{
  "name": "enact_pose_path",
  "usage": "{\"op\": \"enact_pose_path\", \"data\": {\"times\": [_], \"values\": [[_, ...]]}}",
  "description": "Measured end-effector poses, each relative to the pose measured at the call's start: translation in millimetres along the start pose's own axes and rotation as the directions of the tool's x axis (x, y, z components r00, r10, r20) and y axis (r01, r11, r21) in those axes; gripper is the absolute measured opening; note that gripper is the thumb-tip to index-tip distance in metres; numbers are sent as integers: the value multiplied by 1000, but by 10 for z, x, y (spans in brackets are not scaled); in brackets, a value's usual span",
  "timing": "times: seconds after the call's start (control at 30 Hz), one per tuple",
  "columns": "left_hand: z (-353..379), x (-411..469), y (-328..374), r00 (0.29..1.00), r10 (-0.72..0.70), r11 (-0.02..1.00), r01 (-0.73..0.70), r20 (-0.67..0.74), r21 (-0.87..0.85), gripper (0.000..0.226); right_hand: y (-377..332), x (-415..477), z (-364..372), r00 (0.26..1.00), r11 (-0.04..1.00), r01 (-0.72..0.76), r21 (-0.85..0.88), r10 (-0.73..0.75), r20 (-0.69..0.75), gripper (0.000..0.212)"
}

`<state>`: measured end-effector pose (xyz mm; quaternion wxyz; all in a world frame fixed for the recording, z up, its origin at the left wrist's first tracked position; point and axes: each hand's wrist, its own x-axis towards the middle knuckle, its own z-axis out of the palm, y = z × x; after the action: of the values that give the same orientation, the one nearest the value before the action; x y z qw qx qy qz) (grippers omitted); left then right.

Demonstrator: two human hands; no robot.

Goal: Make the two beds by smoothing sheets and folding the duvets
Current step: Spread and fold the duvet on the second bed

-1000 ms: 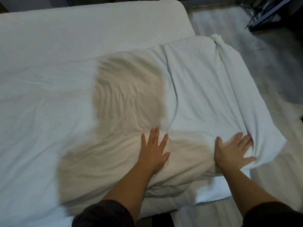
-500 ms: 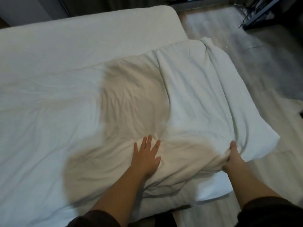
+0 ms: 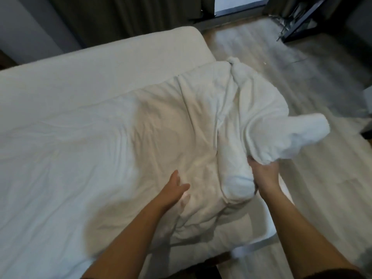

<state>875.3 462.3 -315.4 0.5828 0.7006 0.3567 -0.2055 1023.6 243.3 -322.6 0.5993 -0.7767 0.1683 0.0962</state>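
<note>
Not making out the fingertips of right hand (image 3: 263, 175), buried under bunched cloth. Getting motion blur over left hand (image 3: 178, 190), so not calling finger spread exactly. Losing both forearms at bottom edge, with a dark sleeve (image 3: 330, 273) just showing lower right. Losing left part of bed (image 3: 84, 81) past frame edge too.

Gripping a lifted fold of white duvet (image 3: 201, 127) with right hand, fingers curling round it from below. Pressing left hand on duvet just beside that fold, fingers looking fairly straight, holding nothing.

Seeing duvet crumpled over near right corner of bed, one lump hanging out past bed edge over floor (image 3: 302, 87), a twisted end pointing toward far corner. Noting a dimmer beige patch across duvet middle. Seeing bare white sheet (image 3: 60, 127), lightly creased, covering far and left side of the mattress.

Seeing pale wood-look floor to the right, dark curtain (image 3: 120, 17) behind bed, bright window strip (image 3: 239, 5) beside it, and blurred dark furniture frame (image 3: 302, 23) in the top right corner.
</note>
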Motion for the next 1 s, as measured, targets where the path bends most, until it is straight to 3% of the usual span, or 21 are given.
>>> {"op": "enact_pose_path", "data": {"times": [0.07,0.17,0.3,0.37,0.43,0.5,0.6,0.67,0.73,0.8,0.9,0.97,1.0], "values": [[-144,-143,211,998,-60,955,47,-35,-291,59,-392,-253,248,953,928,284,-243,-245,176,62],[-552,-341,532,998,-20,764,-18,-52,-645,54,-797,-616,669,748,580,658,-480,-428,507,51],[-1402,-710,792,986,83,510,-167,-145,-844,73,-994,-1154,1168,412,239,911,-335,-528,743,53],[-1800,-925,733,979,176,488,-174,-99,-856,84,-1009,-1408,1396,266,126,964,-235,-526,808,51],[-2171,-1130,587,984,145,570,-165,-99,-805,84,-1018,-1662,1634,138,74,990,-117,-457,878,54],[-2547,-1327,357,986,17,746,-124,-167,-654,84,-1046,-1943,1871,-24,16,999,33,-388,921,53],[-3056,-1637,-104,997,-59,891,33,-42,-454,117,-1041,-2526,2260,-296,-111,955,275,-284,912,53],[-3295,-1809,-565,990,-134,911,103,-51,-400,97,-912,-2986,2512,-419,-156,907,392,-238,876,55],[-3461,-1897,-1149,940,-300,907,230,-160,-352,64,-646,-3414,2771,-484,-168,873,458,-171,858,53],[-3503,-1918,-1815,868,-435,850,308,-241,-427,42,-261,-3704,2988,-478,-185,869,458,-84,874,52],[-3470,-1795,-2475,824,-507,778,311,-253,-546,29,248,-3734,3067,-342,-165,923,347,58,938,64],[-3386,-1707,-2572,858,-466,766,268,-217,-584,27,380,-3641,2945,-275,-98,955,280,69,959,69],[-3341,-1659,-2568,876,-439,751,235,-201,-617,23,386,-3597,2873,-243,-16,970,244,26,970,64]]}}
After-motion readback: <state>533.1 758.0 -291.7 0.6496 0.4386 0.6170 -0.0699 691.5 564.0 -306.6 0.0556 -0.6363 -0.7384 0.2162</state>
